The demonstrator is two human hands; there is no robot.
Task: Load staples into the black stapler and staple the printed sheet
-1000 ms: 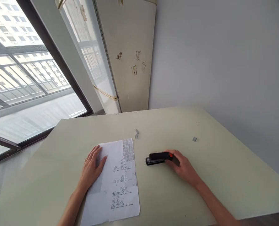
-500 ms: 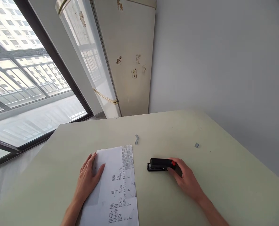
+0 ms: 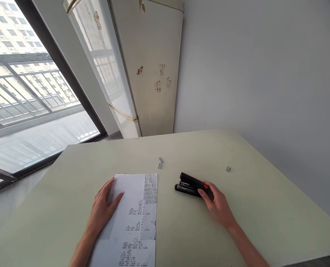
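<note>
A printed sheet of paper (image 3: pixel 131 222) lies on the table in front of me, its columns of text along the right part. My left hand (image 3: pixel 105 205) holds it at the left edge, thumb across the top face and fingers along the side. My right hand (image 3: pixel 216 204) grips a black stapler (image 3: pixel 191 185) with a red mark near its rear. The stapler's jaws stand apart and point left, toward the paper, with a gap between the two. The fingers under the stapler are hidden.
Two small grey staple strips (image 3: pixel 160 163) lie beyond the paper, and another staple strip (image 3: pixel 228 169) lies farther right on the pale table (image 3: pixel 120 155). A worn fridge (image 3: pixel 156 74) stands behind the table's far edge. A grey wall (image 3: pixel 251 74) borders the right side; a window (image 3: pixel 36 92) is at left.
The stapler has tilted, its front end swinging up and away from me, and its jaws now show wider apart. The paper has turned slightly under my left hand.
</note>
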